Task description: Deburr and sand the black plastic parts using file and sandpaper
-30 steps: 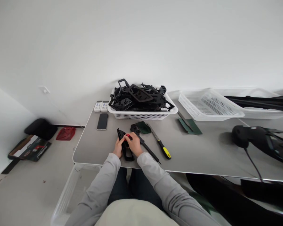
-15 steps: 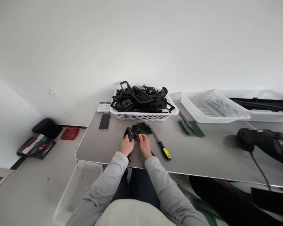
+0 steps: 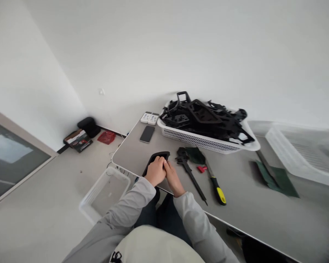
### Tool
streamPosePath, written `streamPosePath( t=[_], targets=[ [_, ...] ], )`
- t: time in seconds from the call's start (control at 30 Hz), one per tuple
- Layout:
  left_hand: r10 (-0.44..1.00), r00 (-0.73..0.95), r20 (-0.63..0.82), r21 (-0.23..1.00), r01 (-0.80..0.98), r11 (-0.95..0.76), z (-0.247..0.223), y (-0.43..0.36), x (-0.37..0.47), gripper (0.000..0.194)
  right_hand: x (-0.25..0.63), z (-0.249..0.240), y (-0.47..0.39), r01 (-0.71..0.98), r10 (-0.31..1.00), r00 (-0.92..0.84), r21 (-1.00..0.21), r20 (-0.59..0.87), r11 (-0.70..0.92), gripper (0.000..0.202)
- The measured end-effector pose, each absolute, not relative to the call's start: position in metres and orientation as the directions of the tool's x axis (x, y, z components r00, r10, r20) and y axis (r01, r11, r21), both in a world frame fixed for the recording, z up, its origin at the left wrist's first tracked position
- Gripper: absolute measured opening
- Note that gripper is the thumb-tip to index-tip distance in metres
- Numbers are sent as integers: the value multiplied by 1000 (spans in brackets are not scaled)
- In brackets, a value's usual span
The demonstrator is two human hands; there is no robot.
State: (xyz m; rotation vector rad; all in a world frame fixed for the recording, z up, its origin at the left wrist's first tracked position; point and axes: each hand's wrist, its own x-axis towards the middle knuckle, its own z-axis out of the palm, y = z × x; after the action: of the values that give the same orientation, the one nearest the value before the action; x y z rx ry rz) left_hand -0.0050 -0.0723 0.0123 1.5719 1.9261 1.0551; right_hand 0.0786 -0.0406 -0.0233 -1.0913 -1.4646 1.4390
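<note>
A black plastic frame part (image 3: pixel 164 154) is at the table's front left edge, partly hidden by my hands. My left hand (image 3: pixel 155 172) is closed on it, knuckles up. Pressed against the left hand's fingers, my right hand (image 3: pixel 173 178) is also closed on the part; its fingertips are hidden. To the right lies a long black piece (image 3: pixel 191 175) with a wider, jaw-like head. Beyond that are a small red tool (image 3: pixel 202 169) and a file (image 3: pixel 218 191) with a yellow and black handle. Dark green sandpaper (image 3: pixel 195 155) lies behind them.
A white basket (image 3: pixel 197 140) heaped with black plastic parts stands at the back. A phone (image 3: pixel 147 134) and two small white boxes (image 3: pixel 149 118) lie left of it. More green sandpaper (image 3: pixel 286 180) and a white tray (image 3: pixel 287 155) are at right. A clear bin (image 3: pixel 106 195) stands below the table.
My right hand has let go of the red tool, which now lies on the table. Both hands and the black frame part have moved to the table's front left edge. The view has turned left.
</note>
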Motion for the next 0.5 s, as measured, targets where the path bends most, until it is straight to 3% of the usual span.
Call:
streamPosePath(
  t=[0.13, 0.27, 0.5],
  targets=[
    [935, -344, 86, 592, 773, 230, 15, -119, -63, 16, 15, -33, -70, -94, 839, -539, -984, -78, -151, 40],
    [884, -468, -22, 398, 807, 437, -11, -167, -115, 26, -55, -62, -110, -68, 681, -701, -931, -212, -360, 35],
    [708, -667, -232, 325, 633, 703, -77, -219, -174, 25, -140, -121, -163, 116, 540, -749, -879, -383, -462, 25]
  ],
)
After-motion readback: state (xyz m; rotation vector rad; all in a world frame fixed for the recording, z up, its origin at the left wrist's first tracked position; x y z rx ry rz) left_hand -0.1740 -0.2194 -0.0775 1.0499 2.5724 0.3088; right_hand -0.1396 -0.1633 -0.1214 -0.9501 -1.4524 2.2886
